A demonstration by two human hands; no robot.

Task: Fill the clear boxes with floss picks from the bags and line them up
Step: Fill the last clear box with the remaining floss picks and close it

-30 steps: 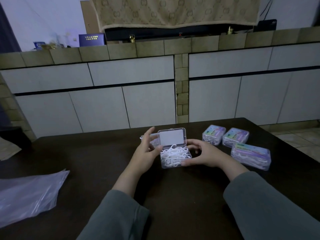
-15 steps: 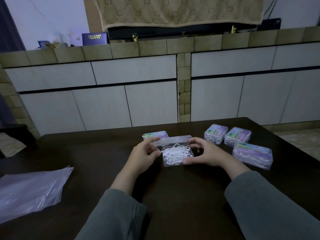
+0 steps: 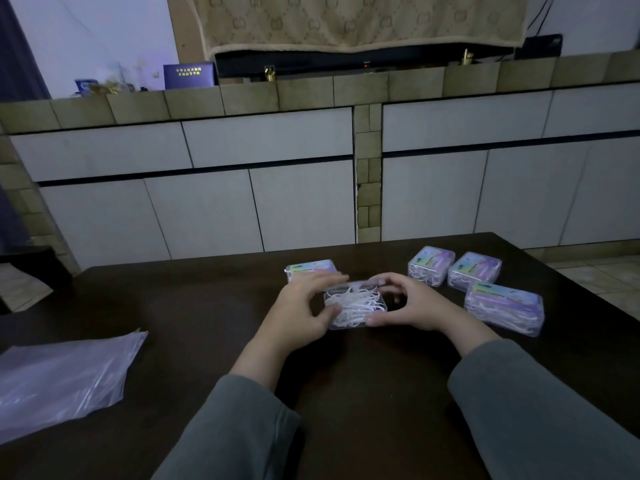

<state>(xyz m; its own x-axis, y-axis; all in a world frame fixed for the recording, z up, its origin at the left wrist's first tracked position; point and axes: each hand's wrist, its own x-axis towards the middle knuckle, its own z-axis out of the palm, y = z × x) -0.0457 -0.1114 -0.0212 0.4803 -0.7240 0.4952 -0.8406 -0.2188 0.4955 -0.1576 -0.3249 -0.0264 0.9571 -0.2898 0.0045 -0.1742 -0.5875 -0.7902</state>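
Head view: you hold the filled clear box (image 3: 354, 308) at mid-table, its lid nearly down.

Your left hand (image 3: 304, 308) and right hand (image 3: 408, 306) both grip its ends, fingers curled over the lid edge. Expect it to be light, stiff, slick plastic; loose floss picks (image 3: 353, 303) may snag the rim, so press near the front corners, beside the four closed boxes (image 3: 504, 306).

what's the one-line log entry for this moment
step: closing lid | left hand: holds clear box | right hand: holds box | filled closed boxes: four
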